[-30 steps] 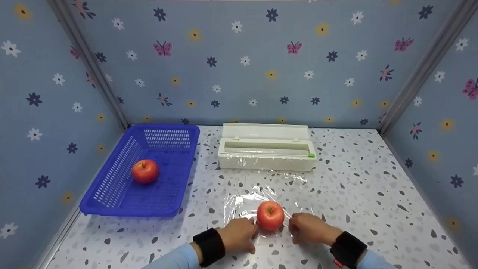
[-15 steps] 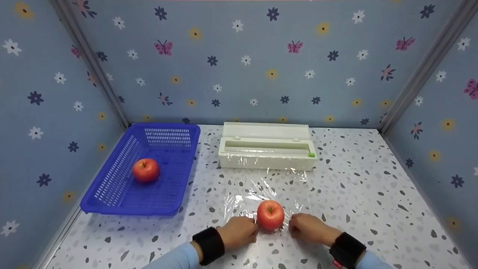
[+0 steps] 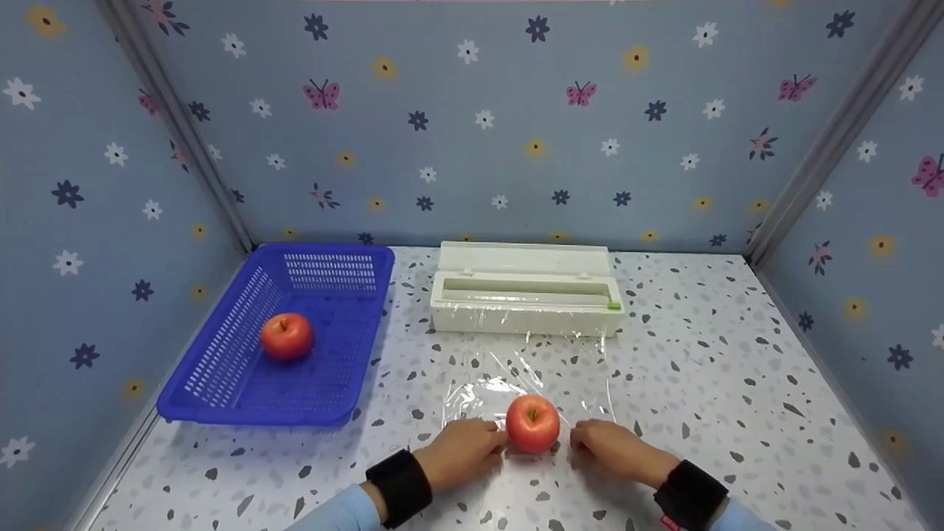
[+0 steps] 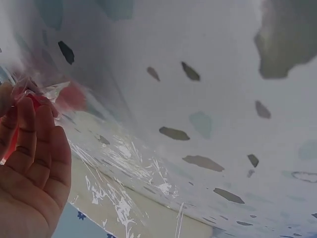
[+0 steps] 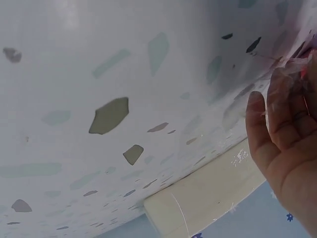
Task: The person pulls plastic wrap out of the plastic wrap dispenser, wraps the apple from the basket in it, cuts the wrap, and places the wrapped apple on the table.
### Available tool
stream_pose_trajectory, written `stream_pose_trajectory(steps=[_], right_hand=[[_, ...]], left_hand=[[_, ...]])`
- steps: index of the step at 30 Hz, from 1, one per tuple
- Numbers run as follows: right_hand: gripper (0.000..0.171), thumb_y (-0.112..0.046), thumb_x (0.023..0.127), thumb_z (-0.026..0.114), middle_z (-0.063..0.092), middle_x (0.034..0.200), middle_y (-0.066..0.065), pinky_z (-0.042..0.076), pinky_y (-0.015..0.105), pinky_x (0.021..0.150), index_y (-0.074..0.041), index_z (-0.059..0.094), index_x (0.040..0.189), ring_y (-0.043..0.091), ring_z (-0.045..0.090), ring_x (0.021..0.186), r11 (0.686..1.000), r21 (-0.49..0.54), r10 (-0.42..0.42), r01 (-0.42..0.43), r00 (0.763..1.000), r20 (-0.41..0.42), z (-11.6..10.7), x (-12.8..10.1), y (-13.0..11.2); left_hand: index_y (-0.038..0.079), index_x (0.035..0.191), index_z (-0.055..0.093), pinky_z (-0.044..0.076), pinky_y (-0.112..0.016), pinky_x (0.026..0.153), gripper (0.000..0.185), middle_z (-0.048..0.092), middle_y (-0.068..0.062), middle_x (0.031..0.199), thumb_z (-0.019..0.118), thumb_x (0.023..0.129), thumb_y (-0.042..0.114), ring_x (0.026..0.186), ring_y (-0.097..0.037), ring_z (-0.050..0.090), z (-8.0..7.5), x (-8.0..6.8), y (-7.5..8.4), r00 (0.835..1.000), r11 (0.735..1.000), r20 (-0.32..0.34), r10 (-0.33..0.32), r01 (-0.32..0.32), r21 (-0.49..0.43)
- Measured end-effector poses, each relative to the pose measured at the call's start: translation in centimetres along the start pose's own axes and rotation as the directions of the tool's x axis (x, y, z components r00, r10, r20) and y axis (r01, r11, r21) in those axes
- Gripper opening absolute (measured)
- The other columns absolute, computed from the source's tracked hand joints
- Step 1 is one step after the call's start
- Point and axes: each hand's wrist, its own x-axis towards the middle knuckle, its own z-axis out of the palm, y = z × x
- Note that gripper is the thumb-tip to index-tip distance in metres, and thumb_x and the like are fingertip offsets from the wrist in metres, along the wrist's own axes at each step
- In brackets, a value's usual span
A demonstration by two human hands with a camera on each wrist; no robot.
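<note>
A red apple [image 3: 532, 424] stands on clear cling film [image 3: 483, 391] near the table's front, between both hands. My left hand [image 3: 463, 453] is at the apple's left side, pinching the film's edge; in the left wrist view the film [image 4: 121, 153] runs up to its fingertips. On the apple's other side my right hand [image 3: 616, 450] pinches the film too, and a crumpled bit [image 5: 285, 82] shows over its fingers in the right wrist view. From there the sheet stretches back to a white cling film box [image 3: 527, 321] with its lid raised.
A blue plastic basket [image 3: 332, 409] stands on the left with another red apple [image 3: 287, 337] inside. A green slider [image 3: 613, 305] sits at the box's right front edge. Flower-patterned walls [image 3: 472, 147] enclose the speckled table [image 3: 708, 383] at the back and sides.
My left hand has shifted slightly, its wrist now a little further left and its fingers drawn together. The right hand, apple and box stay nearly in place, while the film's creases have changed.
</note>
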Motion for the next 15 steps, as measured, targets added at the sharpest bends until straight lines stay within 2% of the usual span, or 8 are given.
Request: stream_pose_trajectory(steps=[6,11,13,15], right_hand=[[0.008,-0.003,0.076,0.065,0.051,0.077,-0.004,0.045,0.022,0.063,-0.011,0.063,0.076,0.008,0.049,0.07,0.997,-0.044,-0.066,0.063,0.995,-0.077,0.19,-0.18,-0.6],[0.009,-0.002,0.076,0.064,0.053,0.081,-0.002,0.046,0.023,0.065,-0.011,0.063,0.076,0.01,0.05,0.073,0.993,-0.062,-0.105,0.099,0.988,-0.11,0.13,-0.09,-0.67],[0.01,-0.001,0.076,0.064,0.053,0.08,-0.003,0.046,0.022,0.064,-0.011,0.063,0.076,0.01,0.05,0.072,0.993,-0.06,-0.108,0.101,0.987,-0.117,0.0,-0.06,-0.67],[0.013,0.002,0.074,0.063,0.052,0.077,-0.003,0.045,0.021,0.062,-0.011,0.062,0.075,0.009,0.049,0.07,0.993,-0.058,-0.11,0.103,0.986,-0.127,-0.09,-0.06,-0.69]], left_hand=[[0.019,0.078,0.061,0.043,-0.02,0.062,0.005,0.058,0.007,0.075,0.064,0.082,0.022,0.065,-0.007,0.051,-0.14,-0.31,-0.51,1.0,1.0,-0.018,-0.016,0.016,-0.002],[0.018,0.079,0.059,0.044,-0.022,0.064,0.006,0.058,0.006,0.076,0.061,0.083,0.021,0.068,-0.009,0.052,0.01,-0.56,-0.66,0.999,0.999,-0.024,-0.032,0.032,-0.016],[0.017,0.084,0.058,0.045,-0.023,0.065,0.009,0.056,0.005,0.081,0.063,0.08,0.023,0.072,-0.01,0.052,0.1,-0.62,-0.56,0.997,0.999,-0.061,-0.044,0.043,-0.01],[0.014,0.093,0.057,0.047,-0.025,0.07,0.022,0.054,0.002,0.09,0.066,0.077,0.027,0.08,-0.012,0.052,0.25,-0.59,-0.29,0.991,0.998,-0.125,-0.053,0.055,0.016]])
